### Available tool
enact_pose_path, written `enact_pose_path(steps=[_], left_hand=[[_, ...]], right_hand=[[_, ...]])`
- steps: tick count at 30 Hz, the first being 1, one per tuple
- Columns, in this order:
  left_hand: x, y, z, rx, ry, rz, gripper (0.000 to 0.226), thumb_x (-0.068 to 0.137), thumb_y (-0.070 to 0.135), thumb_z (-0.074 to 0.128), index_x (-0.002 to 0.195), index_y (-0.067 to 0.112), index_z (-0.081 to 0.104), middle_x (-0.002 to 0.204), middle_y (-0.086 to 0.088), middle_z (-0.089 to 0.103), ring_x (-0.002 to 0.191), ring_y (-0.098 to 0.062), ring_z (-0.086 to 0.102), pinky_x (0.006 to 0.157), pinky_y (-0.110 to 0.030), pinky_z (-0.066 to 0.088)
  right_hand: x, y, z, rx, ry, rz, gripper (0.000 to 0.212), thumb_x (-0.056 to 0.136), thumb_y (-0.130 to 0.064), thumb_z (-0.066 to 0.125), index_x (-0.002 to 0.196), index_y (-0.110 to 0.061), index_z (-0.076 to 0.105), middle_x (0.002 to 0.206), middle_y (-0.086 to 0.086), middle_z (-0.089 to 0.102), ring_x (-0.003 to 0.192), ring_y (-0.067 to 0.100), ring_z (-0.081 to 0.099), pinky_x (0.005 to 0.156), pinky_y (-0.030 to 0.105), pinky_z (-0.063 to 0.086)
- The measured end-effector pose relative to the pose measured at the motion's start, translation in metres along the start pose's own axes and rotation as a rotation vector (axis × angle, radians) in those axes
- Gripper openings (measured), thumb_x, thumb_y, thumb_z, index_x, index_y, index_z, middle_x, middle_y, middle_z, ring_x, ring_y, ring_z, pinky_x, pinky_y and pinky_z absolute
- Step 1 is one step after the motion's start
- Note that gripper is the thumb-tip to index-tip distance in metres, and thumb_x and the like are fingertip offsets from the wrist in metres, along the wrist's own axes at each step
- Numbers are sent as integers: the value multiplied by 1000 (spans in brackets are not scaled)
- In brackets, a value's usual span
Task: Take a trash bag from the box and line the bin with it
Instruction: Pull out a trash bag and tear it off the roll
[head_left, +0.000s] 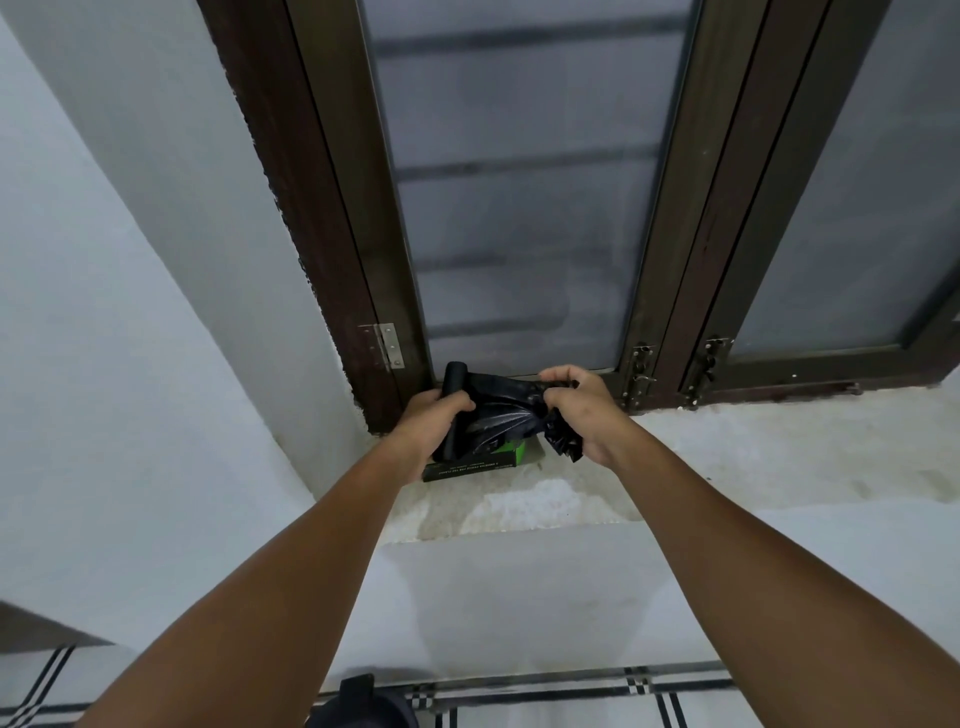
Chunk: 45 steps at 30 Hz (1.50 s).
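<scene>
Left hand (435, 415): I've got it clamped on the trash bag roll (455, 400) – anchoring it.
Right hand (576, 410): fingers pinched on black trash bag (506, 410) – likely tearing.
Box (475, 465): green, windowsill (727, 457), near-left corner.
Bin: unseen.

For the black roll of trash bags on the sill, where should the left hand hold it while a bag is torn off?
Grip the black roll of trash bags around its cylindrical body from the left; the loose bag unrolls rightward toward the right hand.

Glossy, crinkled black plastic trash bag (501, 413) — rough, matt concrete sill (727, 457), dark wooden window frame (322, 208).
</scene>
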<state>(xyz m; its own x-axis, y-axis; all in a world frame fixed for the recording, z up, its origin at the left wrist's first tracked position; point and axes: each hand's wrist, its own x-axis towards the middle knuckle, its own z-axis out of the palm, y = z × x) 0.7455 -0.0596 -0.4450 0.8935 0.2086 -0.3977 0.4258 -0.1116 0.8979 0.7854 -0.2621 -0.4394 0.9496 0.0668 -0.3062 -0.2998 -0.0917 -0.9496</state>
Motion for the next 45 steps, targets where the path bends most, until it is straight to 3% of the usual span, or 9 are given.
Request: enact_pose_path(steps=[4,6,9,18,25,30,36,41,45], left_hand=[[-7,7,3,-73,0,-48,26,101,34,51,119,19,63,111,-9,69,98,-25,64,79,-35,49],[-9,8,3,-110,5,-78,29,102,36,47,119,17,61,105,-9,66,93,-25,62,76,-35,47],[-11,8,4,-145,-3,-75,30,101,41,51,114,17,64,101,-7,69,91,-24,64,79,-35,49],[-3,2,-2,-28,4,35,23,97,24,69,117,14,70,109,-10,75,100,-29,72,86,-40,58],[-10,6,1,-112,3,-41,30,99,37,55,119,15,64,106,-12,68,95,-30,64,90,-41,51],[-8,2,3,-76,-66,46,17,95,30,75,110,23,71,113,-9,77,107,-30,73,100,-43,57],[-5,6,-6,-27,-23,63,16,93,19,74,108,21,71,109,-12,77,103,-33,74,100,-50,59],[-5,7,-9,-4,3,49,6,95,22,67,101,22,69,104,-9,71,97,-31,68,85,-40,53],[-4,5,-7,-27,28,22,10,94,28,63,97,22,69,107,-12,71,102,-34,67,89,-42,50]], right_hand=[[-2,-6,2,81,22,6,38,89,-2,44,103,-21,74,115,14,70,95,27,65,73,33,53],[-6,-9,1,81,-37,51,27,96,-26,51,106,-21,75,115,11,72,100,28,67,80,35,53],[-8,-11,-3,-120,-200,9,55,80,-64,74,109,-17,77,108,7,77,101,26,73,95,41,56],[-8,-2,-5,-225,-74,-83,18,87,-20,74,75,-14,62,78,8,63,67,22,55,55,26,40],[-3,-2,-5,50,-12,-30,26,90,5,55,90,-18,67,90,15,66,75,27,62,66,37,54],[-8,-9,0,81,-25,-13,41,87,3,39,103,-14,71,100,14,67,76,25,61,46,23,48],[-5,-3,-3,-72,-140,-52,38,83,-53,76,100,-20,78,104,3,78,102,23,71,88,35,55],[-5,0,-6,-191,-116,-118,26,84,-30,82,90,-6,75,88,6,74,80,18,68,63,24,50],[-1,3,-6,-113,-58,-115,16,85,-23,75,75,-14,66,75,5,64,69,21,59,63,32,45]])
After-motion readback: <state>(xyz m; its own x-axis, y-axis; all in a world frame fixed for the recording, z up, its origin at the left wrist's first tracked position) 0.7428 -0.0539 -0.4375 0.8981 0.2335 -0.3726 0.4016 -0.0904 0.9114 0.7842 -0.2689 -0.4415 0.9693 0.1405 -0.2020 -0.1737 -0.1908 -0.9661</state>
